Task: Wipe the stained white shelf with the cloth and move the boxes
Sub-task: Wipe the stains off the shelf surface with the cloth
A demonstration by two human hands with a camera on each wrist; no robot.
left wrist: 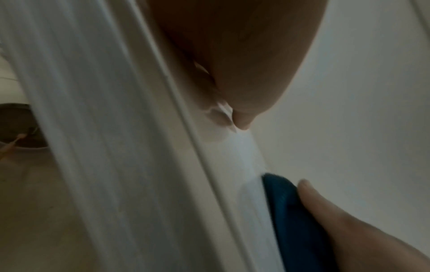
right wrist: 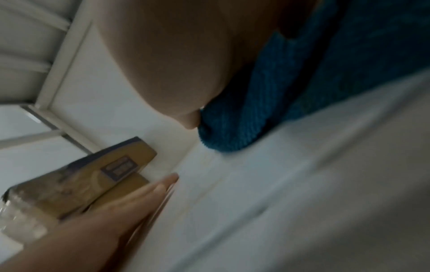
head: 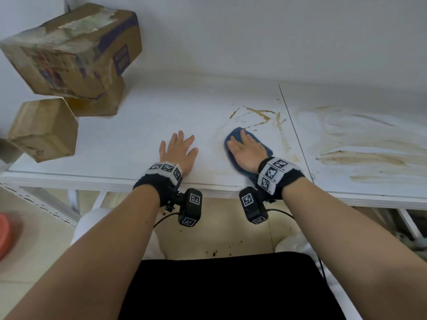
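A white shelf (head: 138,135) carries brown stains (head: 261,114) at its middle and wide smears (head: 360,153) on the right panel. My right hand (head: 247,150) lies flat, fingers straight, pressing a blue cloth (head: 235,132) onto the shelf just below the middle stains. The same cloth (right wrist: 279,103) shows under the palm in the right wrist view and at the edge (left wrist: 286,211) of the left wrist view. My left hand (head: 179,150) rests flat on bare shelf to the cloth's left. Worn cardboard boxes (head: 76,49) are stacked at the far left, with a smaller box (head: 44,130) in front.
A seam (head: 295,135) divides the shelf into two panels. The shelf's front edge (head: 92,181) runs below both wrists, with a metal frame underneath. A white wall (head: 254,38) backs the shelf. An orange-red object (head: 7,234) sits at the lower left.
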